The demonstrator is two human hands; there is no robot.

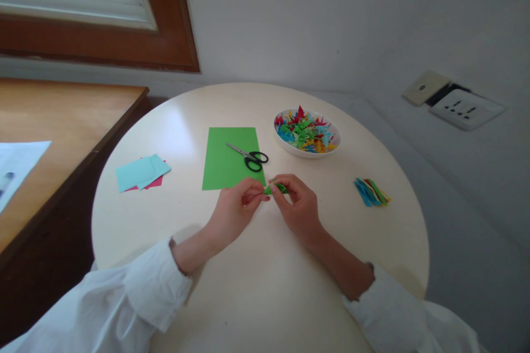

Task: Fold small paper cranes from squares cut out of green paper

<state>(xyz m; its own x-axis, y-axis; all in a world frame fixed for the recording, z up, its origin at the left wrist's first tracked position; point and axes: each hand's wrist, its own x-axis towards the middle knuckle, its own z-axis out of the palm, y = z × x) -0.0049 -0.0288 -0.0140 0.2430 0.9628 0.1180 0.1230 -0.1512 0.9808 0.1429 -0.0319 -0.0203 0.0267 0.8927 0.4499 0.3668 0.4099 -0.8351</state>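
So there's a little green paper point(276, 189) just below the green sheet point(226, 157), pinched in the fingertips of both the left hand point(239, 204) and the right hand point(298, 207). Black-handled scissors point(248, 158) lie partly on the sheet. Past them, a bowl point(307, 151) of colorful folded shapes sits on the round white counter point(265, 298).

No legible text, labels, brands, numbers or signs observed. Sheet point(25, 161) at 9 o'clock, view's edge: dark mark, too blurred to read.
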